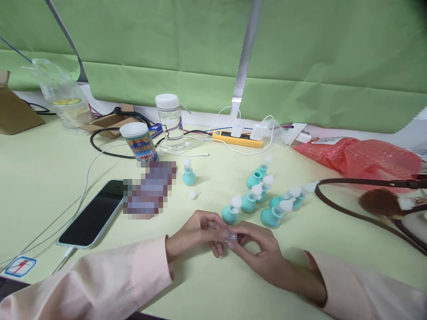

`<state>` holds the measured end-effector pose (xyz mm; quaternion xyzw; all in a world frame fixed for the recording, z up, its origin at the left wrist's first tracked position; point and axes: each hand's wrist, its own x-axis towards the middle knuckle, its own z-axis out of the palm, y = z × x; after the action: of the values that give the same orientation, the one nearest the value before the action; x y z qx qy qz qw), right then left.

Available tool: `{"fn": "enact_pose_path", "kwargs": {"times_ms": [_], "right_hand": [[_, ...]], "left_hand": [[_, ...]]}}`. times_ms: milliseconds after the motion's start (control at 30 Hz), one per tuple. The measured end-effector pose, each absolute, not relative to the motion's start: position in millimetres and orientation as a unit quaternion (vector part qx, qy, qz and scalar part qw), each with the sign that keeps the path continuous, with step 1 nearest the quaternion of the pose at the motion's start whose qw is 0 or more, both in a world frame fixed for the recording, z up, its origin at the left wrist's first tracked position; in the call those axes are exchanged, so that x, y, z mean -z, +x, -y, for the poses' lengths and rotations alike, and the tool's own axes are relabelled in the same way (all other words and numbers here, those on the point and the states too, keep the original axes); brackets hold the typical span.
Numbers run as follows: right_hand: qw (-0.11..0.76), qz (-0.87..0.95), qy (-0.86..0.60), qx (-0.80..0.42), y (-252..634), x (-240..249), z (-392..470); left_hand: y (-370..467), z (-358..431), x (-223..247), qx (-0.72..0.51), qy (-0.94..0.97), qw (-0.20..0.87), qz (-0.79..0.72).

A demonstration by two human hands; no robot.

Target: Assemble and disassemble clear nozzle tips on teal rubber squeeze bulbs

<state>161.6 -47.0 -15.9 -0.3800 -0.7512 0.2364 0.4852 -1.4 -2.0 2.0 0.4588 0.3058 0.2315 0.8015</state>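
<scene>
Near the table's front, my left hand (203, 233) and my right hand (262, 251) meet, both pinching a small clear cylindrical piece (231, 238) between their fingertips. Just beyond them stand several small teal bulbs with whitish translucent tops, among them a nearer bulb (229, 214) and one at the right (271, 217). A teal bulb with an open neck (254, 179) shows no top. Apart to the left stands another teal bulb (189, 177) with a white top. A loose white translucent piece (193, 194) lies in front of it.
At the left lie a phone (93, 215) on a cable and a pixelated item (151, 191). Behind are a paper cup (140, 142), a water bottle (171, 124) and a yellow power strip (237, 139). Red bubble wrap (360, 158) and a brown strap (353, 181) are at right.
</scene>
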Motion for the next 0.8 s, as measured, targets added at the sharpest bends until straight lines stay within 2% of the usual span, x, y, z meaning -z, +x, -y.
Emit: {"fn": "enact_pose_path", "kwargs": {"times_ms": [333,567,800], "right_hand": [[0.462,0.786,-0.34,-0.23,161.2,9.7,47.7],[0.509,0.758,-0.342,-0.224,162.1,15.5,46.9],[0.505,0.738,-0.386,-0.228,161.2,14.3,47.3]], "left_hand": [[-1.9,5.9,4.1,-0.254,0.418,0.823,-0.287],[-4.5,1.4,3.5,-0.218,0.405,0.851,-0.252],[-3.6,-1.1,2.6,-0.2,0.385,0.864,-0.254]]}}
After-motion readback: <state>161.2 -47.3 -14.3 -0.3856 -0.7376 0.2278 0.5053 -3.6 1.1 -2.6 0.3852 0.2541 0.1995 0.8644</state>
